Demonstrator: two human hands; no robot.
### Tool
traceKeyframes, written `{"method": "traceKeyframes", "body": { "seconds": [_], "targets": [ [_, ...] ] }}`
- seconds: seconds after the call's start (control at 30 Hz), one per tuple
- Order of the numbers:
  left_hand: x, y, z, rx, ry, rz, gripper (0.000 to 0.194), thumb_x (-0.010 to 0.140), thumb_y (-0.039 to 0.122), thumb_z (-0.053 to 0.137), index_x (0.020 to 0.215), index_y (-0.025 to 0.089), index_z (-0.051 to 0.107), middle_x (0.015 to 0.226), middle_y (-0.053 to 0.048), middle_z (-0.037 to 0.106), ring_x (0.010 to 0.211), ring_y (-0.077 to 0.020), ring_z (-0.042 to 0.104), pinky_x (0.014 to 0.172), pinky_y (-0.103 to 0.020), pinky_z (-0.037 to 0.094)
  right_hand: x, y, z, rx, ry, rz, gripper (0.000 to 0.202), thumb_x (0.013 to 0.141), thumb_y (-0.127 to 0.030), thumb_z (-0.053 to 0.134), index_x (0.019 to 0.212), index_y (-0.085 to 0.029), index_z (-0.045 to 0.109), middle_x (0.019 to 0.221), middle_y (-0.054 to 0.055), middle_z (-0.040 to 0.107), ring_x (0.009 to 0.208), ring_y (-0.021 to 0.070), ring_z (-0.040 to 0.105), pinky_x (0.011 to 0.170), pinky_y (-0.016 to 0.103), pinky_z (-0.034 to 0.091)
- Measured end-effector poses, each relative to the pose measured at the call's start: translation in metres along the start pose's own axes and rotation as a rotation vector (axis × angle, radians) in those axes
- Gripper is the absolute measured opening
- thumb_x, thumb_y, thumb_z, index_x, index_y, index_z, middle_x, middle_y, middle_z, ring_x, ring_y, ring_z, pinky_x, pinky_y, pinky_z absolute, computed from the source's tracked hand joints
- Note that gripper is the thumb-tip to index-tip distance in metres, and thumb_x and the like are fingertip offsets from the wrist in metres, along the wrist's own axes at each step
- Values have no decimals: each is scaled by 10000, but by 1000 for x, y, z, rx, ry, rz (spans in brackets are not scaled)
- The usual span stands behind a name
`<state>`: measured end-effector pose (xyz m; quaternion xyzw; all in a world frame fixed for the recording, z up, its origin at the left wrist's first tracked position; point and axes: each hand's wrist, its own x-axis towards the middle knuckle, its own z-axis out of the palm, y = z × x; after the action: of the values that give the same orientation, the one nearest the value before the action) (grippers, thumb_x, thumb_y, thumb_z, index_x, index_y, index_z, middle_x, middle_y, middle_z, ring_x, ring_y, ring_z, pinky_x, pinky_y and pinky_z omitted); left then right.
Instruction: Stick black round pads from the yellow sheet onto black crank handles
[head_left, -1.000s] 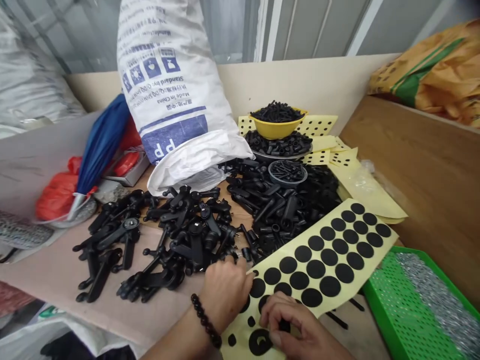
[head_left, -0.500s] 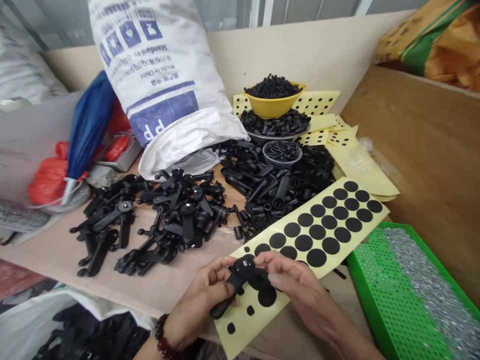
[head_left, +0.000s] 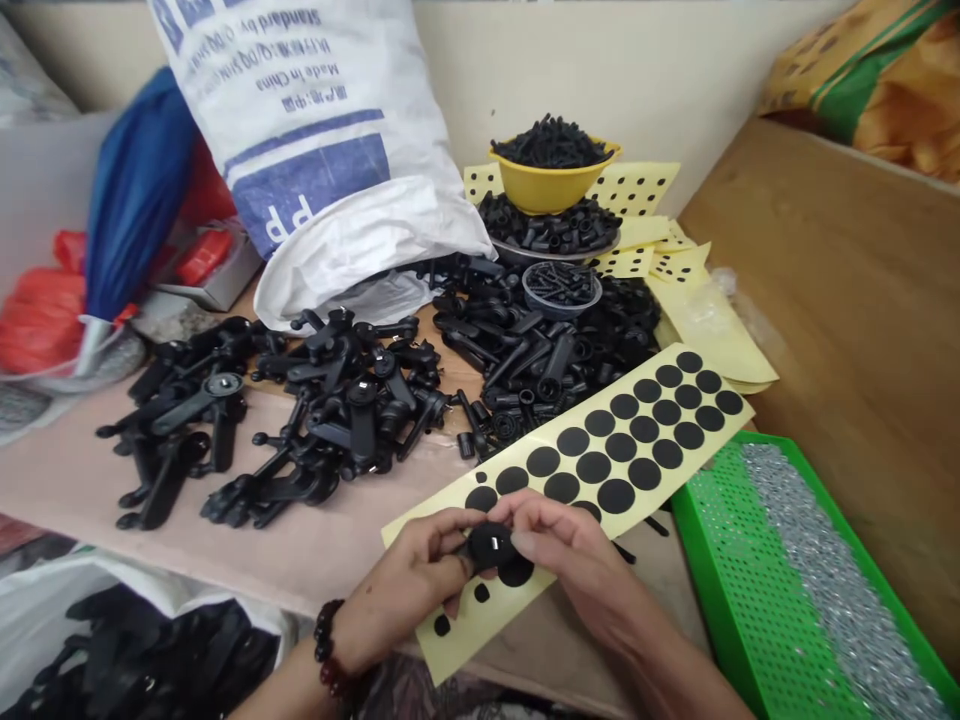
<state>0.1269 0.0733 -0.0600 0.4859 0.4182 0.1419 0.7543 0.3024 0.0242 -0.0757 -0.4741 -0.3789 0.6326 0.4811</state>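
Note:
My left hand (head_left: 424, 565) is closed round a black plastic arm part (head_left: 495, 545), its handle mostly hidden by my fingers. A small bright metal bit shows in the middle of its round head. My right hand (head_left: 566, 545) pinches at the head's edge, thumb and fingertips on a black round sticker (head_left: 482, 556) that lies over the head. Whether the sticker lies fully flat cannot be seen. Beneath both hands is a yellow backing sheet (head_left: 540, 515) with rows of black discs and a few small black dots near its lower end.
Black arm parts (head_left: 360, 400) lie piled at left, with more loose black pieces (head_left: 555, 365) behind the sheet. A yellow bowl (head_left: 551, 190) stands at the back beside a white sack (head_left: 322, 170). To the right is a green basket (head_left: 720, 560) with small metal pieces; an open bag (head_left: 150, 650) sits front left.
My right hand has brought the round sticker from beside the arm part onto its head. The part has turned, so its handle no longer shows. The view has tilted down a little.

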Motion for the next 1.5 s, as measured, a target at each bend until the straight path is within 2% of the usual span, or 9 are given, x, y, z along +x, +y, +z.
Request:
{"method": "traceKeyframes", "body": {
  "seconds": [0.2,0.33,0.6,0.77,0.93,1.1,1.33,1.5],
  "targets": [
    [-2,-1,-4,72,31,-19,497,675,279,596,1146,121,616,796,-39,630,459,-54,418,427,-187,345,1,5,-2,-14,-14,-4,230,767,-328,643,625,-182,535,970,54,593,823,183,495,693,282,357],
    [-3,-4,-5,127,30,19,509,697,283,571,1178,119,607,788,-39,630,475,-60,421,453,-193,365,1,6,-2,-26,1,-7,215,760,-313,646,625,-183,541,968,59,597,824,186,495,698,287,364],
    [-6,-4,-3,102,26,28,518,676,250,551,1176,129,617,835,-52,648,503,-68,434,470,-196,380,1,7,1,-60,33,-2,211,724,-321,667,604,-187,556,977,66,602,850,195,516,693,282,403],
    [-10,0,-2,141,27,37,497,696,263,531,1166,131,625,801,-43,639,516,-85,442,493,-212,391,-1,8,1,-102,22,-11,210,747,-327,648,616,-195,550,989,69,595,877,202,526,698,289,425],
    [-15,6,-1,183,42,67,398,756,274,499,1097,167,674,711,-11,614,528,-104,458,507,-213,401,-2,4,0,-143,11,-16,229,736,-344,656,602,-195,545,954,68,598,872,205,540,721,301,438],
    [-17,8,-2,236,48,75,389,794,278,457,1104,202,681,786,-13,639,554,-111,481,511,-208,424,-1,-2,0,-162,-12,0,246,705,-370,685,593,-190,559,937,67,586,850,202,541,727,313,444],
    [-17,7,-2,228,64,67,377,804,285,465,1102,197,679,747,-11,627,561,-122,494,526,-220,438,1,0,-1,-196,-36,-15,263,728,-404,669,614,-197,553,946,69,576,818,189,534,688,300,448],
    [-16,4,-4,215,54,79,376,812,290,473,1115,193,674,734,-2,618,549,-109,493,520,-209,425,1,0,-1,-221,-33,-27,240,734,-372,659,611,-195,553,945,67,580,804,184,542,670,300,458]
  ]
}}
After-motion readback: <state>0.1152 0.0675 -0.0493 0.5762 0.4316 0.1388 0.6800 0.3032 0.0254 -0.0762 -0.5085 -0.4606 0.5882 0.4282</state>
